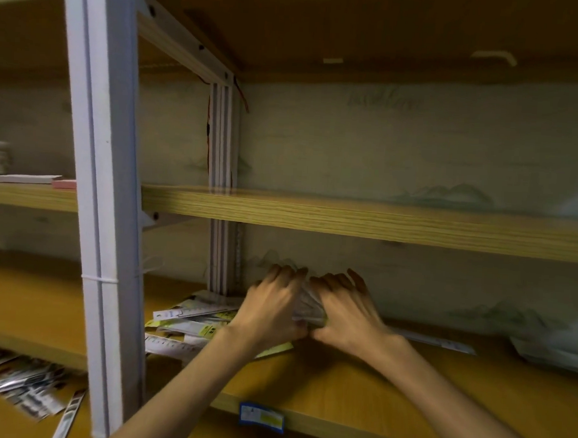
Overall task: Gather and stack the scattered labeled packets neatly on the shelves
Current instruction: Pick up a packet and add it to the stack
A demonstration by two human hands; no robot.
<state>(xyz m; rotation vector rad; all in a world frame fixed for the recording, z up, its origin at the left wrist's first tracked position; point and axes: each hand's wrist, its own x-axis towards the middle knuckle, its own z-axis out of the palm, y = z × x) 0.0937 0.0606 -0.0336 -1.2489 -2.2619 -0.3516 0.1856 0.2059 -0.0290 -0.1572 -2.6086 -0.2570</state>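
Note:
Both my hands reach into the lower wooden shelf [356,386]. My left hand [271,305] and my right hand [346,309] press from either side on one upright bundle of white labeled packets [306,303], held near the shelf's back left corner. Just left of my left hand, a loose heap of white and yellow packets [188,320] lies flat on the same shelf. More packets [438,342] lie flat to the right, behind my right wrist. The frame is somewhat blurred.
A white metal upright [104,209] stands in front at the left. The board above [381,220] leaves a low gap. Dark packets [27,392] are scattered on a lower shelf at bottom left. White bags [555,353] sit at far right. A blue tag [261,416] marks the shelf edge.

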